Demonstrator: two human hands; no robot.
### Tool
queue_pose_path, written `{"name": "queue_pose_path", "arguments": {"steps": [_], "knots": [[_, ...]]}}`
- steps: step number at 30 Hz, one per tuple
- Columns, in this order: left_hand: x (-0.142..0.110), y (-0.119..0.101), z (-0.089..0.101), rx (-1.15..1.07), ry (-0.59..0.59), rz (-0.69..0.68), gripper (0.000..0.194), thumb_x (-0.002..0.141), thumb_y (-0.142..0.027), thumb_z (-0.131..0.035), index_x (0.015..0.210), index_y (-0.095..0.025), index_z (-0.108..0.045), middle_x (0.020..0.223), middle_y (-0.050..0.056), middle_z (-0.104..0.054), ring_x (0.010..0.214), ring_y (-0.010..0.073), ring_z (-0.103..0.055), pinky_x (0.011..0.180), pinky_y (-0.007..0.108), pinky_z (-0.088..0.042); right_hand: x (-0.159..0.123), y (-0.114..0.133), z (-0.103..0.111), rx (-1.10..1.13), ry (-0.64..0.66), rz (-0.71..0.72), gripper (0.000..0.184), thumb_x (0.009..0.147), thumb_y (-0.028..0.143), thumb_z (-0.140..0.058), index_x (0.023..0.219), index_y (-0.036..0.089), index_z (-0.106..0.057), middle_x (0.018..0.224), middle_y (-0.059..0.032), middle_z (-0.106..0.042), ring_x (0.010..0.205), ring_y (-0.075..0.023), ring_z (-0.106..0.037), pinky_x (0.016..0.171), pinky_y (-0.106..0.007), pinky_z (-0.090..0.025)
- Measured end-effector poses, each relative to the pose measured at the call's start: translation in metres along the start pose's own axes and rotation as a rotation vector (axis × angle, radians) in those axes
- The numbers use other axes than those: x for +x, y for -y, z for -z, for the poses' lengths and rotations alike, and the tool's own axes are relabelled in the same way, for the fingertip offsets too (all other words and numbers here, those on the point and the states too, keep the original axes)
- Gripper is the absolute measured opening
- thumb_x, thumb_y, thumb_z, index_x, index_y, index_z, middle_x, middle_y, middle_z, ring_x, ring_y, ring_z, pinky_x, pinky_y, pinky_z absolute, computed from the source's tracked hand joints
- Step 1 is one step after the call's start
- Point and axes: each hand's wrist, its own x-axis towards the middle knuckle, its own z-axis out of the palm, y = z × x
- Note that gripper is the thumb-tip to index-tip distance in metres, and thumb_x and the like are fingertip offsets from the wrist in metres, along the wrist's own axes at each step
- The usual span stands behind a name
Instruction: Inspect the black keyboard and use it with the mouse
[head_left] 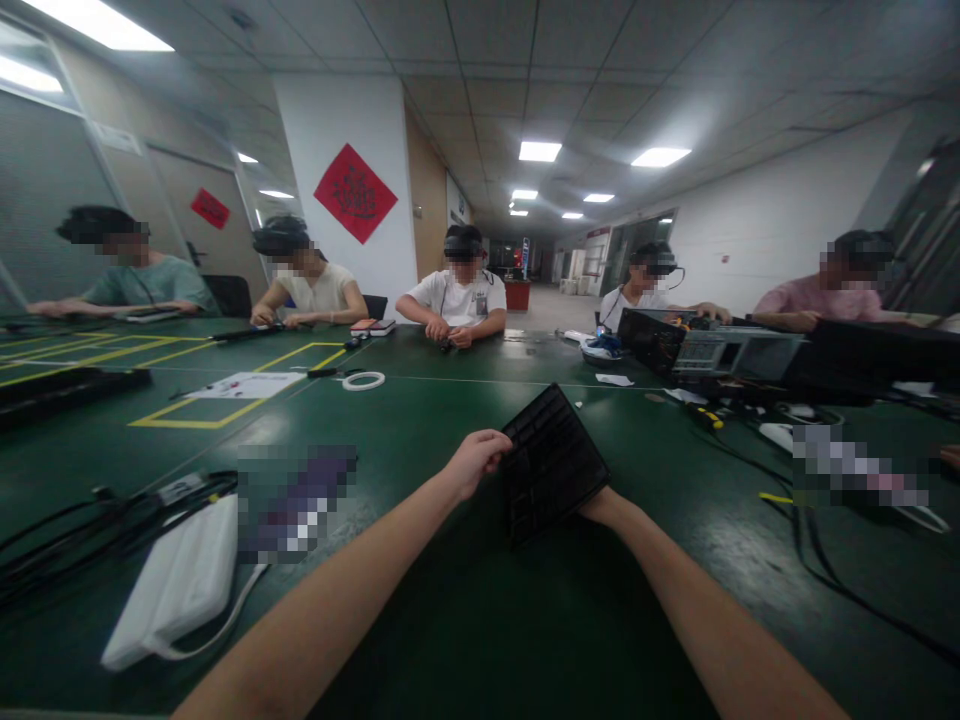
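Tilted above the green table is a black gridded panel, flat and rectangular, with rows of cells across its face; its exact kind I cannot make out. My right hand holds it from behind at the lower right edge, and most of those fingers are hidden by it. At its upper left edge is my left hand, with thumb and fingers closed together against the panel. Whether a small piece sits in that pinch is too dark to tell.
A white power bank with a cable lies at left, beside a blurred-out purple item. A tape roll is ahead. At right stand an open computer case and black cables. Several people sit around the table.
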Motion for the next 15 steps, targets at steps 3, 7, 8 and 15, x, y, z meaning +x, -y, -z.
{"name": "queue_pose_path", "arguments": {"steps": [3,7,8,15], "knots": [[-0.005,0.002,-0.004,0.219,0.103,-0.066,0.039,0.057,-0.025,-0.072,0.091,-0.011,-0.059,0.066,-0.002,-0.049,0.057,0.0094,-0.045,0.053,0.021,-0.036,0.001,-0.005,0.004,0.071,0.042,-0.005,0.039,0.064,0.048,-0.067,0.098,0.028,-0.066,0.105,-0.0010,-0.067,0.100,-0.0215,-0.059,0.099,-0.042,-0.039],[-0.009,0.005,-0.005,0.463,0.219,-0.139,0.072,0.058,-0.038,-0.073,0.120,-0.013,-0.047,0.082,0.004,-0.057,0.072,0.0163,-0.053,0.062,0.026,-0.041,0.002,-0.014,0.012,0.005,0.051,-0.013,0.046,0.057,0.048,-0.073,0.097,0.029,-0.066,0.107,-0.0029,-0.066,0.103,-0.0232,-0.057,0.101,-0.047,-0.036],[-0.009,0.005,-0.004,0.484,0.226,-0.164,0.073,0.060,-0.039,-0.073,0.122,-0.013,-0.046,0.090,0.007,-0.058,0.078,0.0185,-0.054,0.066,0.028,-0.043,0.002,-0.016,0.014,-0.036,0.040,-0.007,0.045,0.057,0.049,-0.072,0.097,0.028,-0.066,0.108,-0.0034,-0.066,0.104,-0.0234,-0.056,0.102,-0.047,-0.035],[-0.002,0.010,-0.005,0.728,0.107,-0.395,0.052,0.058,-0.040,-0.073,0.101,-0.014,-0.060,0.095,0.009,-0.057,0.086,0.0233,-0.053,0.075,0.032,-0.042,0.005,-0.025,0.016,-0.076,0.028,0.019,0.043,0.063,0.053,-0.065,0.097,0.027,-0.065,0.104,-0.0043,-0.066,0.100,-0.0218,-0.056,0.098,-0.047,-0.038]]}}
